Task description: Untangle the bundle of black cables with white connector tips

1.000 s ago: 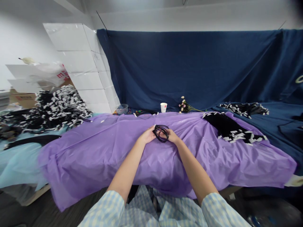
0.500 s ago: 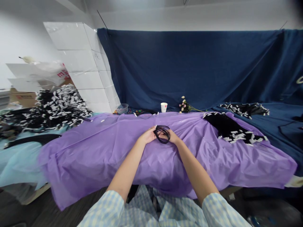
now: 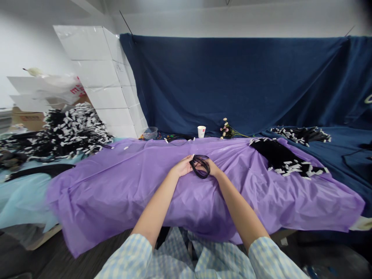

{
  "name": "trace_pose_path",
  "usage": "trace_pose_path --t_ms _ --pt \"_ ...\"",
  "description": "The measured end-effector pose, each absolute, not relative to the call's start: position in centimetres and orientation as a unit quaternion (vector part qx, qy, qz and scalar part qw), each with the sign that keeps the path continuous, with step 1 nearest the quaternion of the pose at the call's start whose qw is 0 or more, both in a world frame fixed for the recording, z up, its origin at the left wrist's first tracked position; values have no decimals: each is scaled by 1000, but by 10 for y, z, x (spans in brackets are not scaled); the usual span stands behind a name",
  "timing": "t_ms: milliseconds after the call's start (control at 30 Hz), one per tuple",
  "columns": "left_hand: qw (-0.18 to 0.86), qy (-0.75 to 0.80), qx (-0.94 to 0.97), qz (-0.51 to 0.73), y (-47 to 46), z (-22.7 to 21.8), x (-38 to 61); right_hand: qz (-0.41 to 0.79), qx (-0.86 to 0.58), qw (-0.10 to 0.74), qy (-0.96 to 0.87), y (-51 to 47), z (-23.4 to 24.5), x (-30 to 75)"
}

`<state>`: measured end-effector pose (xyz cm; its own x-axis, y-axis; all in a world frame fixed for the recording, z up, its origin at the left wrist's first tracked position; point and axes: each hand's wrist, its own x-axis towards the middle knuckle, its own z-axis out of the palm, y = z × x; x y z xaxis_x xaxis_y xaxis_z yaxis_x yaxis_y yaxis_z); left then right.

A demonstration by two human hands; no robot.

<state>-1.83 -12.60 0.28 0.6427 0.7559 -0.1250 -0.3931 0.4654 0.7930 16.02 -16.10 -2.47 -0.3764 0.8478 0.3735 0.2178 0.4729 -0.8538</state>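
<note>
A coiled black cable (image 3: 201, 175) is held between my two hands, just above the purple sheet (image 3: 122, 193). My left hand (image 3: 183, 166) grips the coil's left side, near a small white end piece at its top. On the other side, my right hand (image 3: 213, 168) has its fingers closed round the coil, partly hidden behind the loops. To the right lies a flat bundle of black cables (image 3: 269, 153) with white ends, resting on the sheet.
A large heap of black cables with white ends (image 3: 78, 124) sits at the left, before stacked white boxes (image 3: 101, 73). Along the back stand a clear bowl (image 3: 150, 133), a paper cup (image 3: 201, 131) and flowers (image 3: 228, 131). More cables (image 3: 302, 134) lie at the back right.
The coil has shifted very slightly to the right and its loops look a little more spread. Both hands keep their hold in nearly the same place.
</note>
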Motion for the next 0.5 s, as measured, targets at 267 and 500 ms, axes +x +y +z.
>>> trace_pose_path --t_ms 267,500 --pt "821 234 385 352 -123 -1 -20 379 -364 450 -722 -156 -29 161" --pt "820 233 378 362 -118 -5 -21 377 -370 473 -705 -151 -32 160"
